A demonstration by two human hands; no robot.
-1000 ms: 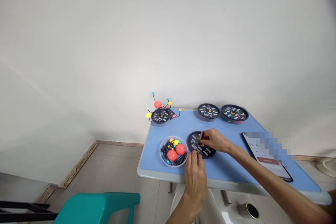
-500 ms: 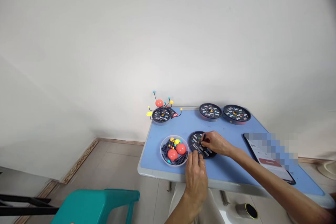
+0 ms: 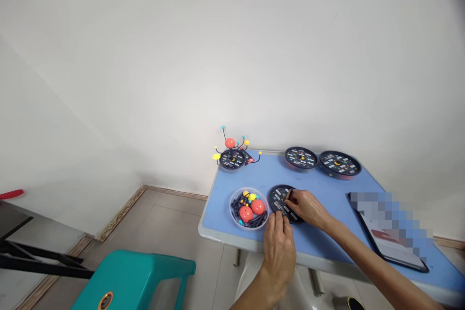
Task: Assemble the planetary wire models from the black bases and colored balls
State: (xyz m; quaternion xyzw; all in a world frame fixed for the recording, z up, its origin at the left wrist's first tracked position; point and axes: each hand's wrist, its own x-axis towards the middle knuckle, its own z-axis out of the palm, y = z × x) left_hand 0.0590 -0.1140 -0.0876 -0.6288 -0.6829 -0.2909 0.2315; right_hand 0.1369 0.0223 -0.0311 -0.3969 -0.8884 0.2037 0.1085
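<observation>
A round black disc (image 3: 277, 199) printed with small planet pictures and white labels lies on the blue table. My left hand (image 3: 279, 247) holds its near edge, fingers together; the thumb is hidden. Over the disc's middle, my right hand (image 3: 308, 207) pinches a short black rod (image 3: 291, 194), mostly covered by the fingers. Just left of the disc stands a clear round tub (image 3: 231, 210). Inside it are red balls (image 3: 257, 207), smaller yellow and blue balls, and black curved rods (image 3: 237, 202).
A built planet model (image 3: 230, 143) stands at the table's back left. Two round printed black discs (image 3: 301, 158) (image 3: 340, 163) sit at the back right. A tablet (image 3: 392, 242) lies on the right. A teal stool (image 3: 134, 276) is on the floor at left.
The view has shifted a little, so the table things appear farther right. Both hands keep their places at the disc, and the right fingers still pinch the rod.
</observation>
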